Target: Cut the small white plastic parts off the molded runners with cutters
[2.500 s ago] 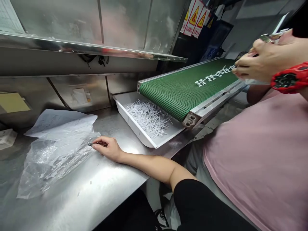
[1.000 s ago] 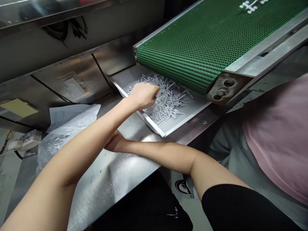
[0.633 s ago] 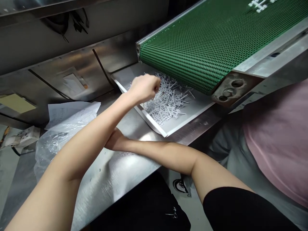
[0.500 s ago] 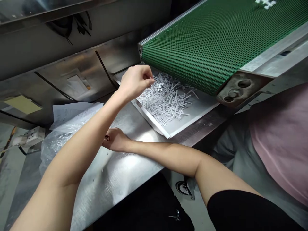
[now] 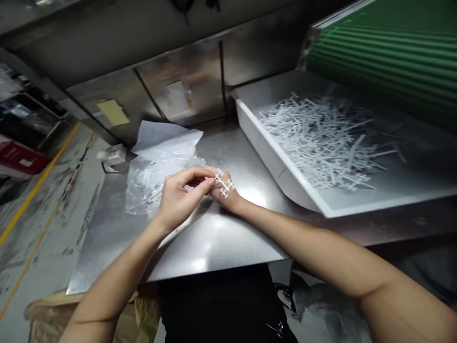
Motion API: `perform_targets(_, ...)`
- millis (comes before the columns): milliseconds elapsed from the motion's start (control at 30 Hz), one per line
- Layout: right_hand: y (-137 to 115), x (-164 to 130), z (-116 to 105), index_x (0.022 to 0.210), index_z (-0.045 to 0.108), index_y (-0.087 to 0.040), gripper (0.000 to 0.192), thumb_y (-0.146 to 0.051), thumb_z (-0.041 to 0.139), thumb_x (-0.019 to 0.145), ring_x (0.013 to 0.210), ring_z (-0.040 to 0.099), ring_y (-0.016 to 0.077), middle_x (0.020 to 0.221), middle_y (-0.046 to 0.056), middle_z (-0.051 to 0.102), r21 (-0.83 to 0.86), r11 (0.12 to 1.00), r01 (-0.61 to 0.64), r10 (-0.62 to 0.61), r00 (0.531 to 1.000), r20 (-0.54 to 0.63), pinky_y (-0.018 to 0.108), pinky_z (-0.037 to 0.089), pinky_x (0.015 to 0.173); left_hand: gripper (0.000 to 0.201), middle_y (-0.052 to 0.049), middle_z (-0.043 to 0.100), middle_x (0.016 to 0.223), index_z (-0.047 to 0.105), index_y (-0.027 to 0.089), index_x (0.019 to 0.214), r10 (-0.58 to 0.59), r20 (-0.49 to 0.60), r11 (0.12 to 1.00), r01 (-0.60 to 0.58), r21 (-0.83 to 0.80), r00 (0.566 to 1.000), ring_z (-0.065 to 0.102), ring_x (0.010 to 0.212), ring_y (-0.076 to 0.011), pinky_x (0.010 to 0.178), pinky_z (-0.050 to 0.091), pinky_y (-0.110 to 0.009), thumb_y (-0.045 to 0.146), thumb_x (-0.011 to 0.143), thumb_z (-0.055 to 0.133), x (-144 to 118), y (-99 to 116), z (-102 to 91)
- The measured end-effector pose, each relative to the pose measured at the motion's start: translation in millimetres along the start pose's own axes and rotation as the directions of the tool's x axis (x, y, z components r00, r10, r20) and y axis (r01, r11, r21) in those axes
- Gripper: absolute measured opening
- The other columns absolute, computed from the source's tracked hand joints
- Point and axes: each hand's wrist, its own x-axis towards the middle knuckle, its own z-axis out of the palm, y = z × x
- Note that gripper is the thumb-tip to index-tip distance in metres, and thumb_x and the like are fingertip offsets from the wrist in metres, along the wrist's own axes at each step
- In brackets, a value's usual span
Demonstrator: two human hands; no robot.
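My left hand pinches a small white branched plastic piece with several cross-shaped ends, between thumb and fingertips. Right behind that piece is my right hand, its fingers curled and mostly covered by the left one. Whether it grips anything cannot be made out. Both hands meet just above the metal table. A clear plastic bag with white bits inside lies beyond my left hand, close to it.
To the right, a white tray holds a heap of white plastic pieces, under the end of a green conveyor belt. White paper sheets lie behind the bag. A white power socket block sits at the table's left.
My left hand has moved from over the tray back to my right hand, carrying the white branched piece. The view has swung left, and the conveyor now appears farther right.
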Motion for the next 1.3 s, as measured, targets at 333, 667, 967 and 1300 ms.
perform_targets(333, -11, -10, 0, 0.107, 0.082, -0.023, 0.017, -0.036, 0.073, 0.103, 0.09, 0.079, 0.0236, 0.099, 0.006, 0.086, -0.139, 0.99, 0.037, -0.032, 0.999, 0.034, 0.034, 0.058, 0.084, 0.011, -0.005, 0.087, 0.104, 0.078, 0.02, 0.114, 0.228, 0.12, 0.867, -0.258, 0.426, 0.966, 0.083, 0.089, -0.0193, 0.082, 0.062, -0.029, 0.017, 0.109, 0.069, -43, -36, -28.4)
perform_targets(667, -7, -10, -11, 0.113, 0.08, -0.02, 0.026, -0.036, 0.059, 0.113, 0.081, 0.074, 0.0219, 0.096, 0.008, 0.084, -0.551, 0.766, 0.33, -0.192, 0.936, 0.294, 0.032, 0.047, 0.072, 0.017, -0.005, 0.087, 0.095, 0.078, 0.02, 0.116, 0.155, 0.256, 0.814, -0.27, 0.514, 0.954, 0.08, 0.076, -0.0181, 0.07, 0.058, -0.029, 0.023, 0.113, 0.062, -53, -41, -43.9)
perform_targets(967, -12, -3, -18, 0.114, 0.083, -0.021, 0.017, -0.034, 0.073, 0.108, 0.072, 0.073, 0.0194, 0.091, 0.004, 0.082, -0.374, 0.922, 0.099, -0.097, 0.995, 0.025, 0.034, 0.055, 0.07, 0.009, -0.001, 0.086, 0.092, 0.082, 0.023, 0.101, -0.022, 0.013, 0.95, 0.016, 0.312, 1.0, 0.081, 0.08, -0.017, 0.075, 0.062, -0.027, 0.026, 0.107, 0.077, -63, -66, -39.5)
perform_targets(1300, -27, -12, -10, 0.11, 0.082, -0.024, 0.011, -0.03, 0.076, 0.105, 0.072, 0.074, 0.0188, 0.089, 0.003, 0.082, -0.193, 0.979, 0.068, -0.056, 0.996, 0.067, 0.032, 0.057, 0.063, 0.012, -0.003, 0.086, 0.091, 0.08, 0.02, 0.105, 0.106, 0.041, 0.885, -0.113, 0.451, 0.994, 0.081, 0.077, -0.0179, 0.074, 0.06, -0.028, 0.023, 0.11, 0.071, -65, -84, -40.3)
